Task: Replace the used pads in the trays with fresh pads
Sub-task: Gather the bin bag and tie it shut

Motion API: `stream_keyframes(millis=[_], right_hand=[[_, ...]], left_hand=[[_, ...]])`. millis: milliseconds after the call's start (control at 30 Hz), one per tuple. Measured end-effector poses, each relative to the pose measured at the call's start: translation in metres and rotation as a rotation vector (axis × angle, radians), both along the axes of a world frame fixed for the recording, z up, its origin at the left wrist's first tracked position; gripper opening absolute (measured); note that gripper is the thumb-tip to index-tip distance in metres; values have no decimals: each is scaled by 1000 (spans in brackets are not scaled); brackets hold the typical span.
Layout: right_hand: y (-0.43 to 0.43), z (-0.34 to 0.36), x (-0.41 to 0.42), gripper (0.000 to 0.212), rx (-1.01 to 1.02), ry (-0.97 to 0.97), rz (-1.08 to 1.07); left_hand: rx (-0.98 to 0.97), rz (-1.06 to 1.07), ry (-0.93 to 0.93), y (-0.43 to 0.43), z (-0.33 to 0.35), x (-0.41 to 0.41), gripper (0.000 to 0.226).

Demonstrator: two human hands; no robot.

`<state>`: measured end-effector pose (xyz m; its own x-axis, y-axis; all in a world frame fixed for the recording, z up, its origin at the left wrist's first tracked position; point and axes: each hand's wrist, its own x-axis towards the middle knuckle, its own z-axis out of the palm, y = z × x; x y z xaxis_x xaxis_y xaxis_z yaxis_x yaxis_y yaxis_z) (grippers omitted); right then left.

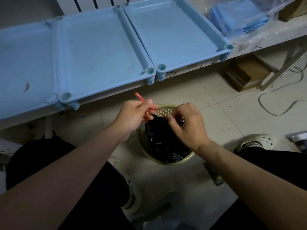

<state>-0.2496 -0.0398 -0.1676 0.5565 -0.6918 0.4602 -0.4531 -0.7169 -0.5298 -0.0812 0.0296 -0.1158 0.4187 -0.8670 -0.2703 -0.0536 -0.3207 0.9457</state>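
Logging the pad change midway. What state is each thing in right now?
Left light-blue plastic tray: no pad, brown stain.
Middle light-blue tray: no pad.
Right light-blue tray: no pad.
Folded blue pads: stacked in clear plastic wrap.
Pale perforated plastic basket: upright, lined.
Black bin bag: top gathered.
Red drawstring: drawn out.
Left hand: grips red drawstring.
Right hand: pinches bag top.

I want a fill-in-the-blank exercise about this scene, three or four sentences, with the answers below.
1. The left hand holds a ___ drawstring.
2. The basket on the floor holds a ___ bag.
3. ___ blue trays lie side by side on the shelf.
4. The folded pads lie to the ___ of the trays.
Answers: red; black; three; right.
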Motion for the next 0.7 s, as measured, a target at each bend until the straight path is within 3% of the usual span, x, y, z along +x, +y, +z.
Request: stream_keyframes(millis=[100,167,267,367,500,567,700], right_hand=[[34,8,23,39,161,158,146],[43,0,44,52,341,218,46],[37,1,71,32,485,170,-92],[31,-1,71,26,442,171,-83],[24,-22,42,20,131,497,11],[20,-31,23,21,13,572,70],[6,-37,4,19,106,556,6]], left_hand=[[-8,38,-10,-5,0,-5,29],[-10,60,-135,-9,-2,-6,32],[19,63,-283,-7,-1,-5,37],[21,62,-285,0,2,-1,42],[-33,178,-238,-3,18,18,35],[-58,175,-262,-4,22,21,36],[-48,77,-371,-5,22,10,34]])
